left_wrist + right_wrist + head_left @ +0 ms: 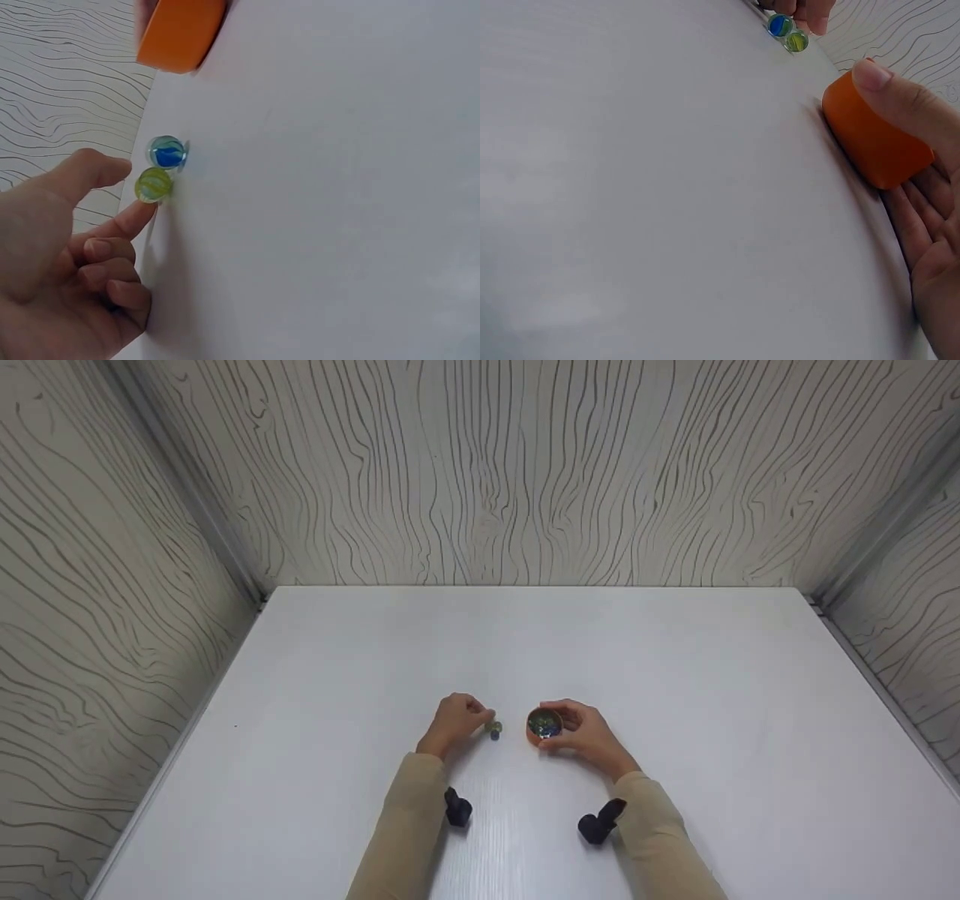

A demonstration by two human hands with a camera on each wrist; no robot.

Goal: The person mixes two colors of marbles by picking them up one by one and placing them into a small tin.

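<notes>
Two glass marbles lie close together on the white table [360, 660]. One is yellow-green [154, 185] and the other is clear with blue swirls [166, 152]. My left hand [455, 720] is beside them, its index fingertip at the yellow-green marble and its thumb apart from it. The other fingers of that hand are curled in. To the right, a small orange bowl [870, 135] holds several blue and green marbles, seen from above in the head view. My right hand [589, 735] grips this bowl by its side, the thumb nearest the right wrist camera. The bowl stands on the table.
Wood-grain patterned panels [487, 472] rise behind the table and at both sides. Black camera mounts [457, 808] jut from both wrists, low over the table. The bowl stands a short gap to the right of the two loose marbles.
</notes>
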